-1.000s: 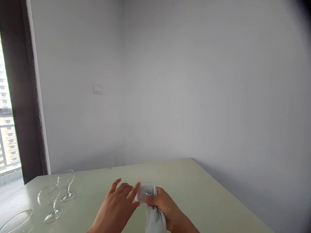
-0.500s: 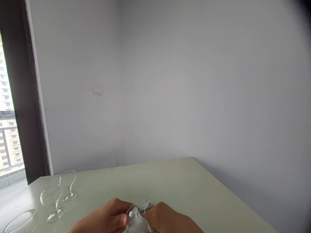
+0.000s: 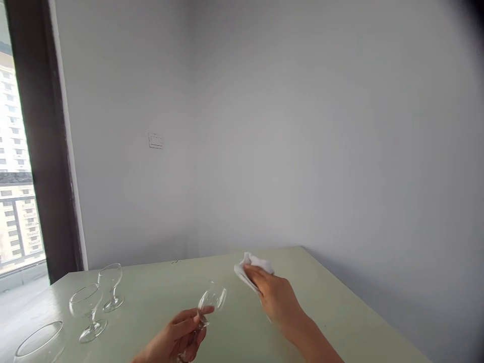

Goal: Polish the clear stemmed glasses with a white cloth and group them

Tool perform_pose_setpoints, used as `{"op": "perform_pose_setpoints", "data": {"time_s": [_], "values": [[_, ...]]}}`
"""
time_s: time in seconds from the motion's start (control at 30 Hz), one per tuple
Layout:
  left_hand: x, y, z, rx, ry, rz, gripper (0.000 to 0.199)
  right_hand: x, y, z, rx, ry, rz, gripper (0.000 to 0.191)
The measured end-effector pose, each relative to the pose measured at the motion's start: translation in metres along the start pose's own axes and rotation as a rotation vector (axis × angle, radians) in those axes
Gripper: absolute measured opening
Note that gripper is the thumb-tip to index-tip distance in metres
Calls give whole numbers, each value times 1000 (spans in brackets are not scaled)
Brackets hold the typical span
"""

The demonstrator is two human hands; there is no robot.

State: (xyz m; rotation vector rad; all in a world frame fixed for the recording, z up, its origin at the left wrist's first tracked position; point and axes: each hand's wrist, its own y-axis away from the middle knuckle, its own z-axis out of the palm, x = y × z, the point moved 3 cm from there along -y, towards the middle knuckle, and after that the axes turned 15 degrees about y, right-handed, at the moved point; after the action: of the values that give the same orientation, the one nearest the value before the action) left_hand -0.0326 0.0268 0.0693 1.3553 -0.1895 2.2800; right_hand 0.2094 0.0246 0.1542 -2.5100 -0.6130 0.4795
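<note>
A clear stemmed glass (image 3: pixel 212 297) is tilted in my left hand (image 3: pixel 183 333), whose fingers and thumb close round its stem. Its bowl points up and to the right, and its lower end is partly hidden by the fingers. My right hand (image 3: pixel 274 292) is apart from the glass, further right and forward. It grips a crumpled white cloth (image 3: pixel 260 263) that sticks out past the fingertips, just above the table or touching it; I cannot tell which.
Three stemmed glasses stand upright along the left of the pale green table (image 3: pixel 159 282): a far glass (image 3: pixel 112 288), a middle glass (image 3: pixel 89 311) and a near glass (image 3: pixel 40 345) cut off by the frame. Grey walls (image 3: pixel 242 151) border the table's back and right.
My right hand has moved away from the glass, forward and right, taking the cloth with it. The glass, covered by cloth and hands before, now shows in my left hand.
</note>
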Motion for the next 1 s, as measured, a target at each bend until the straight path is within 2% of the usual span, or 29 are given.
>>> {"op": "perform_pose_setpoints", "data": {"time_s": [0.03, 0.1, 0.23, 0.3, 0.33, 0.4, 0.47, 0.57, 0.63, 0.77, 0.9, 1.0], "values": [[-4, -6, 0, 20, 9, 22, 57, 2, -1, -1, 58, 39, 31, 68], [-12, -19, 0, 21, -79, 43, 55, -7, -1, 0, 115, 75, -41, 67], [-27, -38, 5, -50, -403, 68, 53, -50, 6, 13, 0, -9, -404, 48], [-31, -38, 9, -65, -496, 67, 47, -62, 8, 20, -69, -50, -432, 32], [-32, -36, 11, -66, -531, 64, 44, -61, 9, 23, -86, -74, -382, 25], [-33, -31, 17, -88, -617, 76, 39, -51, 7, 25, -124, -198, -205, 35], [-33, -27, 24, -113, -646, 130, 38, -32, 4, 28, -206, -521, 48, 43], [-34, -26, 33, -114, -517, 242, 53, -10, -1, 37, -302, -1023, 370, 44], [-35, -28, 39, -83, -403, 289, 63, -4, -6, 44, -246, -1174, 479, 39], [-38, -38, 53, 53, -328, 353, 81, -6, -10, 62, -12, -1343, 631, 29], [-44, -52, 68, 237, -318, 398, 74, -11, -2, 78, 141, -1519, 810, 31], [-49, -64, 78, 350, -275, 381, 70, -15, 3, 80, 138, -1471, 781, 36]]}}
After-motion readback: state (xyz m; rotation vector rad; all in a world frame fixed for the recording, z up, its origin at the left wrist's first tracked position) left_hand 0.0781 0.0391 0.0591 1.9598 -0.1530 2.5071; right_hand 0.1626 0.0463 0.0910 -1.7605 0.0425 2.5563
